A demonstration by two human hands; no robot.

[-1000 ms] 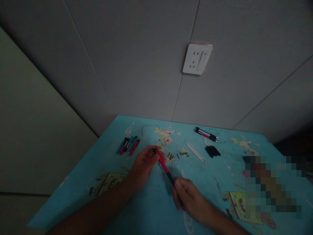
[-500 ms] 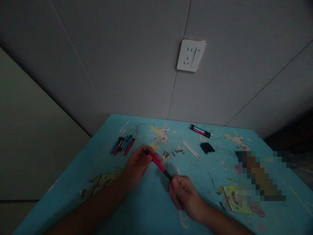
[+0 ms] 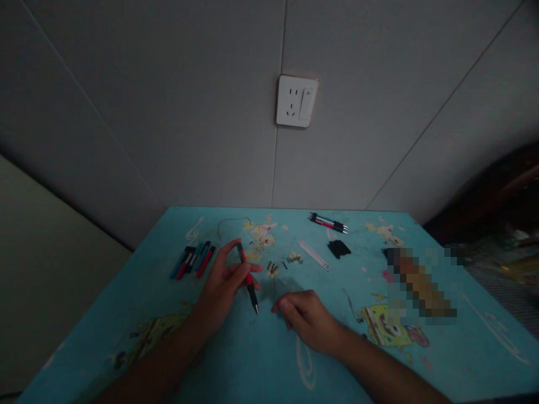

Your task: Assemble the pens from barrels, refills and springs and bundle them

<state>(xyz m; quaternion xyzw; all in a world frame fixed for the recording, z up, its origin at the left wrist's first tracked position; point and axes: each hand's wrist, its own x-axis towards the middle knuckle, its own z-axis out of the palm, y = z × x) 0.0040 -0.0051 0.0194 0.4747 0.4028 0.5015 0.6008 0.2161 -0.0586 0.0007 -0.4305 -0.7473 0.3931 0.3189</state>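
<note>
My left hand [image 3: 221, 286] grips a red and black pen [image 3: 247, 278] by its middle, the tip pointing down towards me. My right hand [image 3: 305, 317] rests on the blue cartoon-print table [image 3: 252, 359] just right of the pen tip, fingers curled, apart from the pen; I cannot make out anything in it. Small dark pen parts and springs [image 3: 280, 262] lie just beyond both hands.
Several pen barrels [image 3: 193, 260] lie at the left. Thin white refills [image 3: 314, 254], a black bundle [image 3: 339, 248] and assembled pens [image 3: 328, 222] lie towards the back right. A blurred patch [image 3: 421, 283] sits on the right. A wall socket [image 3: 296, 101] is above.
My right hand let go of the pen's lower end and dropped to the table. The left hand swung the pen more upright. The view shifted right.
</note>
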